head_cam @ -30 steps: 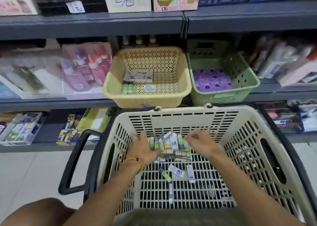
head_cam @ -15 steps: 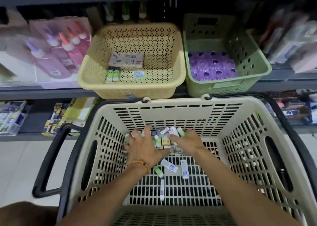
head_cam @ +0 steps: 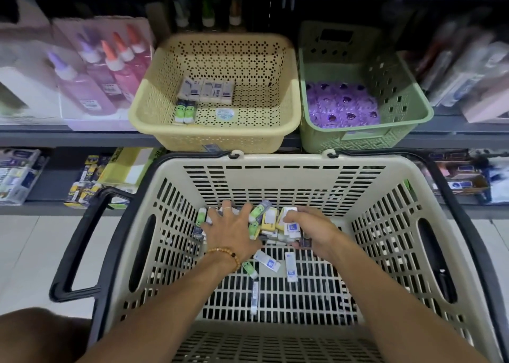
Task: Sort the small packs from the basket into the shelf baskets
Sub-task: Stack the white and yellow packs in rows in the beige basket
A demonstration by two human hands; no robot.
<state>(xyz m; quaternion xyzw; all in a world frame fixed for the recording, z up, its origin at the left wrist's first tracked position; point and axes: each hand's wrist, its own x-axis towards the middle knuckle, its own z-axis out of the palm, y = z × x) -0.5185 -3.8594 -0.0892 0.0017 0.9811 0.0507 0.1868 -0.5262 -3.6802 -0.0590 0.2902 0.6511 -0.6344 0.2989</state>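
A person's two bare hands reached into a cream slatted plastic shopping basket (head_cam: 275, 181) with black handles, where a heap of small green, yellow and white packs (head_cam: 268, 222) lay against its far wall. The left hand (head_cam: 230, 229), a beaded bracelet (head_cam: 224, 254) on its wrist, lay flat with fingers spread across the left of the heap. The right hand (head_cam: 308, 232) curled its fingers round several white packs at the heap's right side. A few loose packs (head_cam: 266, 262) lay apart on the basket floor just behind the hands. On the grey shelf beyond, a yellow perforated plastic basket (head_cam: 286, 115) held a row of white packs and two green ones, beside a green plastic basket (head_cam: 413, 109) of purple packets (head_cam: 341, 106).
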